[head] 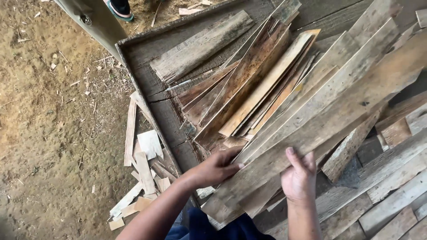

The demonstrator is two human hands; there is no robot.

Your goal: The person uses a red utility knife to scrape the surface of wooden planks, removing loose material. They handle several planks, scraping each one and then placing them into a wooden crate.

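Observation:
A pile of rough, weathered wooden planks (284, 98) lies fanned out on a grey wooden table (147, 53). My left hand (216, 168) rests on the near end of a long pale plank (329, 120), fingers pointing right along its edge. My right hand (299, 175) grips the same plank's near end from below, thumb up over its top face. The plank slants up to the right across the heap. Orange-brown boards (260, 73) lie under it to the left.
Sawdust-covered dirt floor (53, 133) lies left of the table. Short wood offcuts (144, 173) are scattered on the ground by the table's left edge. Another person's foot in a sandal (119, 10) stands at the top. More grey boards (391, 186) fill the right.

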